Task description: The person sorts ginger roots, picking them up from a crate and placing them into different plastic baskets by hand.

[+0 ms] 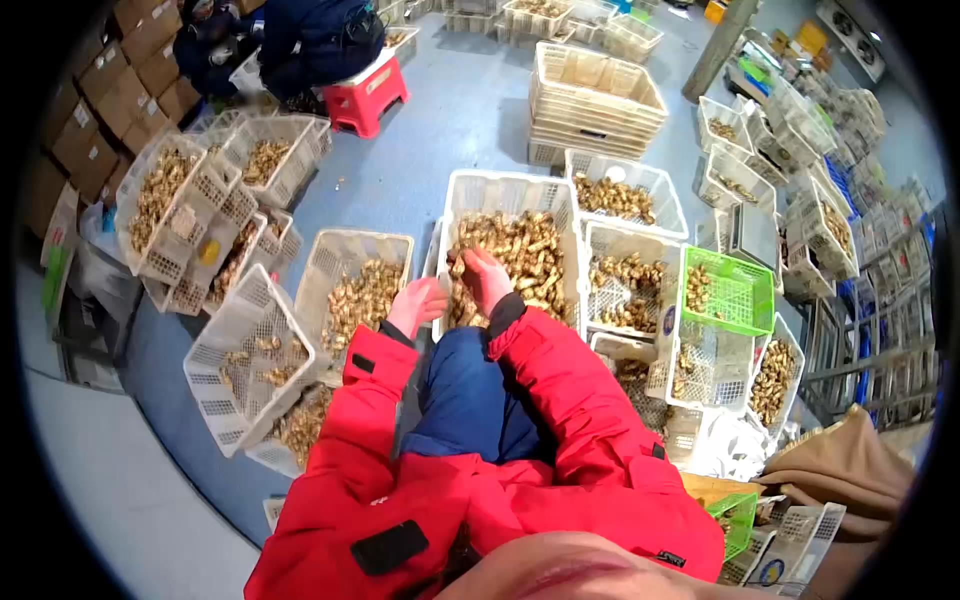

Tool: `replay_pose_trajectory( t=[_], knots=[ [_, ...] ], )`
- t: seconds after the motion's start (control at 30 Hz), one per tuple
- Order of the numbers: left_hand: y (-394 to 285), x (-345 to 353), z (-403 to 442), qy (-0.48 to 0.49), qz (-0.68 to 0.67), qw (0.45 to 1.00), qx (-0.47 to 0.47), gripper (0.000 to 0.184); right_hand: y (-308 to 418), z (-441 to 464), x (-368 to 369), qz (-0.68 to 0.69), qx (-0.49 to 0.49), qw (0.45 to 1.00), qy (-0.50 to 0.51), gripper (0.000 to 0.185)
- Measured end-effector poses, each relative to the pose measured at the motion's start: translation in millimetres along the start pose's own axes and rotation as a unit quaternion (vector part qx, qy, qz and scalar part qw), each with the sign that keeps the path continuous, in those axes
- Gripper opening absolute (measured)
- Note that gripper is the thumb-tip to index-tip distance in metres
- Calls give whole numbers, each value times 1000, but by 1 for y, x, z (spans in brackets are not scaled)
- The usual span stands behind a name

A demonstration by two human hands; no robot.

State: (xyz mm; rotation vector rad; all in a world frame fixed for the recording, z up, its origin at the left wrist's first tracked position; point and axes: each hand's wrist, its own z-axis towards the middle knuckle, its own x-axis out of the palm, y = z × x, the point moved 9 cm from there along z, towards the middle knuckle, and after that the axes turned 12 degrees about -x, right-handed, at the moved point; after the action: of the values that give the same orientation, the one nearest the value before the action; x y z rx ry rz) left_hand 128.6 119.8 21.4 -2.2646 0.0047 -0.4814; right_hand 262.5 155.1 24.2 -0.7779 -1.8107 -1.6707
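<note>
My right hand (486,281) is over a white plastic crate (513,183) heaped with golden-brown, knobbly mushroom-like pieces (525,250). Its fingertips close on one darker brown piece (456,265) at the left part of the heap. My left hand (419,304) hovers by the crate's near left side, fingers stretched out and apart from the pieces, holding nothing that I can see. Close to it on the left stands another white crate (352,240) with more of the same pieces.
White crates surround me, including a tilted one (225,395) at left and a green basket (752,295) at right. A stack of crates (598,100) stands ahead. Two people in dark clothes (320,40) work at upper left near a red stool (365,100) and cardboard boxes (125,100).
</note>
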Motion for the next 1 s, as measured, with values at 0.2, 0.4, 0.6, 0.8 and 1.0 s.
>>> replay_pose_trajectory(
  t=[0.2, 0.4, 0.6, 0.8, 1.0],
  knots=[
    [5, -18, -15, 27, 14, 999, 17, 38, 39, -23, 31, 28, -41, 998, 29, 65],
    [4, -30, -41, 9, 24, 999, 31, 38, 149, -54, 26, -148, -167, 974, 24, 52],
    [-8, -55, -58, -53, -3, 996, 68, 34, 218, -124, -201, -241, -194, 947, -86, 52],
    [13, -67, -48, -41, 32, 998, 17, 49, 216, -254, -405, -585, -1, 731, -352, 43],
    [33, -75, -10, -53, 36, 998, -29, 47, 180, -79, -303, -455, -103, 864, -187, 36]
  ],
)
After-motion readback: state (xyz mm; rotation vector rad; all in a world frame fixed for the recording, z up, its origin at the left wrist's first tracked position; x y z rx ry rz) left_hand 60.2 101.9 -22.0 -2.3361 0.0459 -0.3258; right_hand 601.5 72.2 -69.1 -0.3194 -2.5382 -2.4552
